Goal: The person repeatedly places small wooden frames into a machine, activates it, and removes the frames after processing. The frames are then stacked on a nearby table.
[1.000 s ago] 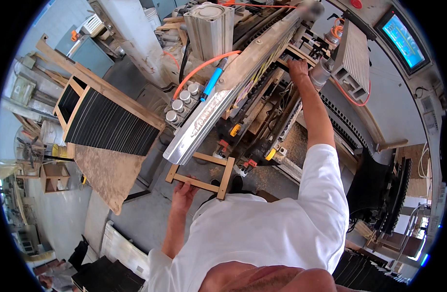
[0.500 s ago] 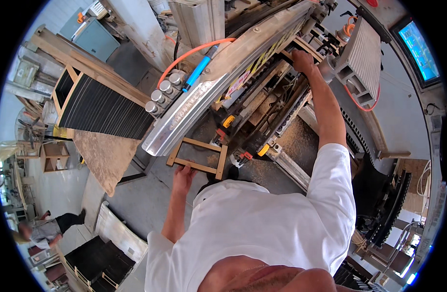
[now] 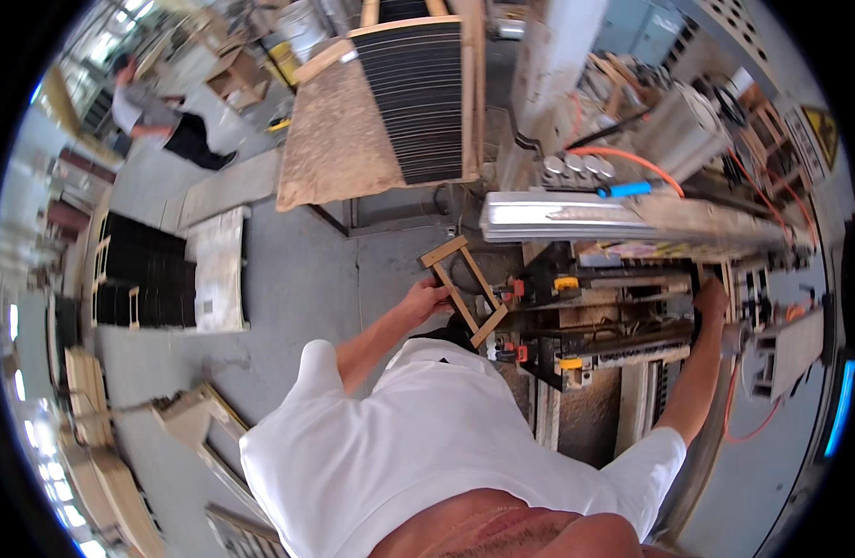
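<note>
My left hand (image 3: 427,302) grips one long rail of a small rectangular wooden frame (image 3: 457,298). The frame is tilted, with two long rails and two short end bars, and its inside is open. It is held at the left end of a machine (image 3: 623,352) with two long dark rails. Far to the right, my right hand (image 3: 713,296) reaches in at the machine's other end, fingers curled beside a dark upright part. Whatever those fingers hold is hidden.
A silver beam (image 3: 613,219) spans the machine's far side, with an orange hose (image 3: 646,160) above. A stack of black slats (image 3: 418,102) stands on a dusty board (image 3: 330,139). Another dark stack (image 3: 144,270) lies left. A person (image 3: 172,121) walks at far left.
The view has swung round, so the machine now lies to the right. My left hand still holds the wooden frame, now more tilted. My right hand remains at the machine's far end.
</note>
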Demonstrator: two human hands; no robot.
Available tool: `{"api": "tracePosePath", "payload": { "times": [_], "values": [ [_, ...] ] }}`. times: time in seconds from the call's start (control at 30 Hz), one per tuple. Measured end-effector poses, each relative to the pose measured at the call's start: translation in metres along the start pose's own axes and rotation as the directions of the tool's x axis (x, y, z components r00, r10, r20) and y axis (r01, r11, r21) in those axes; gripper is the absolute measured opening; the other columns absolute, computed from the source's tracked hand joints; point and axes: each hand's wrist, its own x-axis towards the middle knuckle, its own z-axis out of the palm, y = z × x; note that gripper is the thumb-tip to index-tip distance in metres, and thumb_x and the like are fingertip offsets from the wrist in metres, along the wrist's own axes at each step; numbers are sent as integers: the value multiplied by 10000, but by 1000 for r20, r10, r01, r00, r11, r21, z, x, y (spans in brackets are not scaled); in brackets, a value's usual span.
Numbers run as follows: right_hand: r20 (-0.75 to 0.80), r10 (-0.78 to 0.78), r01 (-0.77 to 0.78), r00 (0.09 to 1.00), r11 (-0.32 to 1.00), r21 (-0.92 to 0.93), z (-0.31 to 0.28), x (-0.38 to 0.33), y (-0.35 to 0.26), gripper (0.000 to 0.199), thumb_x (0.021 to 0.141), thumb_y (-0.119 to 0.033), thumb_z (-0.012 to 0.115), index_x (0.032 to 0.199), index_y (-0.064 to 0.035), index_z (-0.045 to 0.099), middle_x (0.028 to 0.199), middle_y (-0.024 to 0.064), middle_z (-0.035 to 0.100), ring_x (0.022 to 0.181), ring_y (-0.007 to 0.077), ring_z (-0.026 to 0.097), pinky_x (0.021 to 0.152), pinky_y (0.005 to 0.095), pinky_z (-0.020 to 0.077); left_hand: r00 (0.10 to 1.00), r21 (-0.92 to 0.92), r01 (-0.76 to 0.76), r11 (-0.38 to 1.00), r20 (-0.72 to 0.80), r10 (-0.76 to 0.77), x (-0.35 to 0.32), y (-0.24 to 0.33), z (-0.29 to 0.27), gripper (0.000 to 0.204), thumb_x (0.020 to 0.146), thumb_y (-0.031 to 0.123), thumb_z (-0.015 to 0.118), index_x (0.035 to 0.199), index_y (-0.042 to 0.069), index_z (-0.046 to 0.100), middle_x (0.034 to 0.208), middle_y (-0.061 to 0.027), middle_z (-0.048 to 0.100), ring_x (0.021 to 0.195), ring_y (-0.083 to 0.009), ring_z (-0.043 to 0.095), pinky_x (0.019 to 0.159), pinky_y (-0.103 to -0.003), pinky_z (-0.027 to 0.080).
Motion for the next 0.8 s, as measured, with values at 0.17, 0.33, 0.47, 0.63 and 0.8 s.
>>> {"api": "tracePosePath", "payload": {
  "times": [0.17,0.33,0.47,0.63,0.8],
  "values": [
    [-79,-42,44,996,999,15,9,-2,10,292,746,-119,716,1008,-41,614,1024,150,675,978,340,646,849,483,513,996,-38,-86,996,6,86,10,-9,-13,352,913,119,568,1242,6,517,1184,-85,609,1084,-213,596,921,-369,500],
    [-56,-2,-1,998,998,-57,4,-6,5,287,726,-137,738,970,-33,629,1011,157,675,968,332,653,826,466,535,989,40,-106,994,-101,109,-19,26,1,337,901,138,585,1216,24,545,1163,-77,625,1073,-209,601,906,-370,505],
    [-39,1,-2,999,1000,-30,-1,-11,3,310,705,-147,760,964,-29,636,1012,166,673,969,328,654,814,463,545,968,93,-236,967,-69,243,-31,41,-13,352,909,167,581,1236,40,548,1143,-63,634,1058,-191,600,876,-371,509],
    [-75,36,-36,996,999,13,-6,-21,-2,289,689,-102,770,926,-12,632,985,185,677,960,368,649,781,454,562,902,181,-422,888,-16,432,-75,104,-21,316,936,160,554,1227,40,539,1129,-55,648,1019,-175,618,861,-348,517],
    [-92,27,-24,995,999,25,-10,-27,-6,266,735,-111,733,953,2,629,1002,199,671,967,373,644,789,475,550,776,134,-627,767,22,631,-124,184,-48,282,965,134,495,1222,17,503,1169,-105,640,1011,-200,638,890,-351,522]
  ]
}}
